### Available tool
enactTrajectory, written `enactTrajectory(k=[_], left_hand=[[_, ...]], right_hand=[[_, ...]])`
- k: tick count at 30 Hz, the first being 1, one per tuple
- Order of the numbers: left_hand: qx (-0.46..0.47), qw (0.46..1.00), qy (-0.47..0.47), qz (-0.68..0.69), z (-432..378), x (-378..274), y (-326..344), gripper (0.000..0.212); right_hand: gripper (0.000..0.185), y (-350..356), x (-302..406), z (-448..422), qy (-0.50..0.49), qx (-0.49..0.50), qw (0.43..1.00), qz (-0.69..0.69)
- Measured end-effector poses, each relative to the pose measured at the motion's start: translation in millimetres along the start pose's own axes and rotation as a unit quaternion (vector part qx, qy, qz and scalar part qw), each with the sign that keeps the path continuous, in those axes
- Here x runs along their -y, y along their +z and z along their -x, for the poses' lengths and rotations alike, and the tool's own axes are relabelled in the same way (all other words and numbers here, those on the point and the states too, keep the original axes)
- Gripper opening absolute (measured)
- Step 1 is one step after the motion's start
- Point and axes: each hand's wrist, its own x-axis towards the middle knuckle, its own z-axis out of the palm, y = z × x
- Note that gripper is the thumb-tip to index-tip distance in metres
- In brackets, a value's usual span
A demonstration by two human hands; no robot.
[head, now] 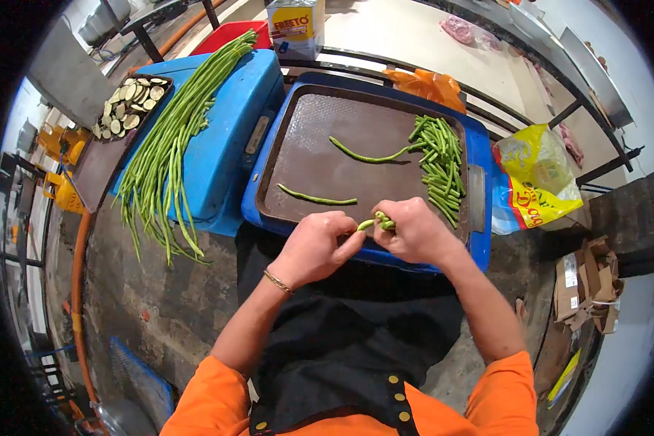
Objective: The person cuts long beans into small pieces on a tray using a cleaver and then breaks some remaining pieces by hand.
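Observation:
My left hand [317, 244] pinches one end of a green long bean [365, 224] between thumb and forefinger. Close beside it, my right hand [411, 229] grips several short bean pieces [384, 220] in its fist. Both hands are over the near edge of a dark brown tray [310, 152]. On the tray's right side lies a pile of cut bean pieces [441, 158]. A long bean [373, 159] stretches left from that pile, and a shorter bean [317, 198] lies nearer to me. A big bundle of uncut long beans [180, 141] drapes over the light blue box at left.
The tray rests on a dark blue box [482, 191], next to the light blue cooler box [234, 136]. Further left is a tray of sliced eggplant [128, 106]. Behind stand a tin [296, 32] and an orange plastic bag [430, 89]; a yellow printed bag [542, 174] is at right.

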Motion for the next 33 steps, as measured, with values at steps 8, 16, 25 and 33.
enactTrajectory(k=[8, 16, 25, 33], left_hand=[[-0.075, 0.984, -0.106, 0.121, 18, 2, 26, 0.024], [-0.104, 0.464, -0.243, 0.845, 24, 22, 62, 0.035], [0.017, 0.729, -0.339, 0.595, 17, 16, 65, 0.046], [0.000, 0.866, -0.292, 0.406, -3, 36, 49, 0.060]], right_hand=[[0.021, 38, -8, 22, 0.326, -0.195, 0.804, -0.458], [0.016, 46, 52, 27, 0.191, -0.153, 0.950, -0.196], [0.028, 46, 12, 22, 0.338, -0.016, 0.831, -0.442], [0.028, 43, -48, 29, 0.363, -0.324, 0.715, -0.502]])
